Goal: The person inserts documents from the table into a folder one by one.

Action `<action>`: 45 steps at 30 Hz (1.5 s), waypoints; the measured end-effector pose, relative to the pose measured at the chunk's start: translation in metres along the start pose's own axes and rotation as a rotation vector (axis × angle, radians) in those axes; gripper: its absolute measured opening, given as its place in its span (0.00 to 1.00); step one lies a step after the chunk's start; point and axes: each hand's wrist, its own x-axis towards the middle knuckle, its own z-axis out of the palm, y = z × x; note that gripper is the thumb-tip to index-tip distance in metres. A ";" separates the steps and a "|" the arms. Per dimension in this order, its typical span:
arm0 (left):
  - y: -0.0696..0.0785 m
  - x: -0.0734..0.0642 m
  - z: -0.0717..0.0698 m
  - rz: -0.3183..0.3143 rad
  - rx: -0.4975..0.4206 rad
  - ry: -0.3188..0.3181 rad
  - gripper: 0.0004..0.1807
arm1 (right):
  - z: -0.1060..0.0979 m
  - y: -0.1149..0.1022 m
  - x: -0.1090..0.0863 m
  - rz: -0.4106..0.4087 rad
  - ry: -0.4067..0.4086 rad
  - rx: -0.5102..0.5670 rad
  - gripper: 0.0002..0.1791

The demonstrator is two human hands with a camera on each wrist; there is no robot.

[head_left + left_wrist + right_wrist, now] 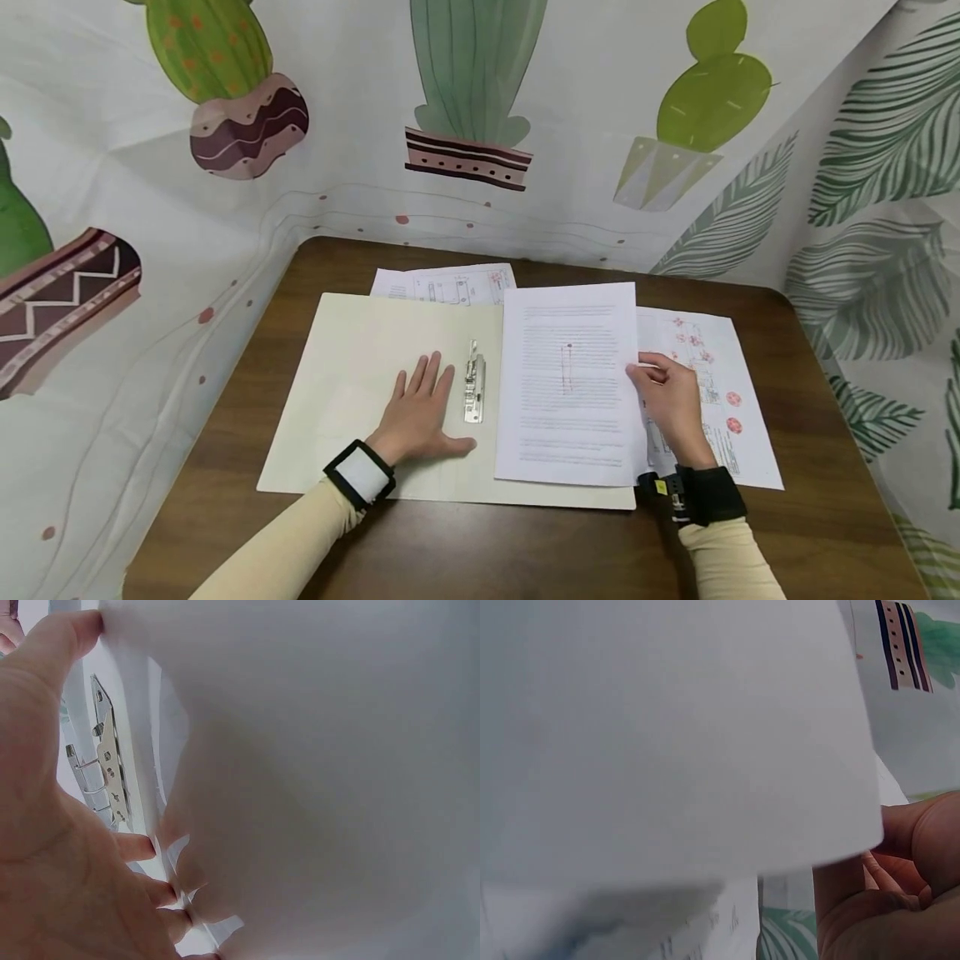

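Apart, my left hand [417, 418] spreads on one folder [345, 367] beside one metal clip [475, 389]; my right hand [673, 403] pinches thin paper [573, 417].

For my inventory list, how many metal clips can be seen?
1: the metal clip, in the open folder between the left hand and the printed paper. Others may be hidden underneath.

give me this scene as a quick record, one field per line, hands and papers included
left hand: spread on the folder
right hand: pinches the right edge of the printed paper
folder: open on the wooden table
metal clip: between left hand and printed paper
far paper: shows past the folder's far edge
right paper: red marks, partly covered
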 end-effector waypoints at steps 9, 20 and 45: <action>0.001 0.001 -0.002 -0.005 0.006 -0.011 0.69 | 0.014 -0.004 -0.001 -0.013 -0.024 0.004 0.18; 0.002 0.000 -0.003 -0.017 0.009 -0.021 0.70 | 0.025 -0.010 -0.003 -0.030 -0.050 -0.023 0.16; 0.001 0.001 -0.002 0.003 0.023 -0.005 0.69 | 0.043 -0.002 -0.004 0.053 -0.044 -0.056 0.16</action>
